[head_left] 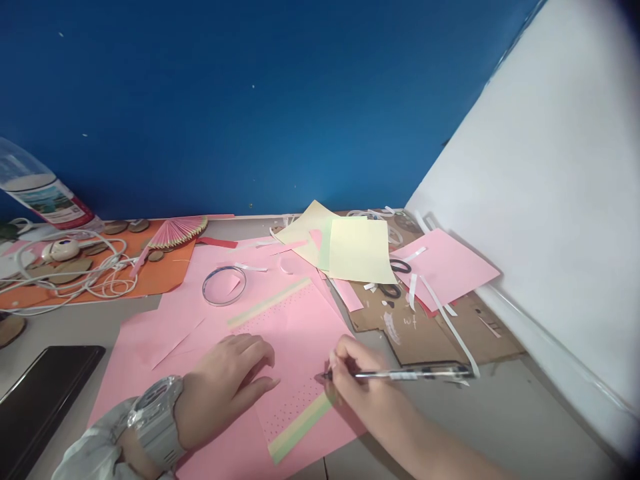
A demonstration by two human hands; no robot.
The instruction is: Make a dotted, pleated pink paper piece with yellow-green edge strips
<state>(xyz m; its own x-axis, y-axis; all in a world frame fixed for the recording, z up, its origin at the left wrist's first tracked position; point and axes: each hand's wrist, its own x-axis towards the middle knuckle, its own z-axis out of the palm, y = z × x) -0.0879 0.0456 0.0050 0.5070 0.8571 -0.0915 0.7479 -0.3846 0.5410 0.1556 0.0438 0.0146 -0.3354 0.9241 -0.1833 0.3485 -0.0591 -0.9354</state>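
Observation:
My left hand [227, 383], with a silver wristwatch [155, 417] on its wrist, lies flat on a pink dotted paper sheet [290, 333] that has pale green stripes, fingers loosely curled and holding nothing. My right hand [360, 387] pinches a pen [410, 373], its tip touching the pink sheet near the sheet's right edge. The pen's barrel points to the right. A larger plain pink sheet [165, 333] lies beneath the dotted one.
A clear tape ring [223, 285] sits on the pink paper. Yellow sheets [357, 250], scissors [395, 280], cardboard [435, 330] and white strips lie behind. An orange sheet [160, 273] with white cables [85, 273], a folded fan [175, 232], a bottle [43, 190] and a dark device [40, 393] are at left. A white wall [550, 200] is at right.

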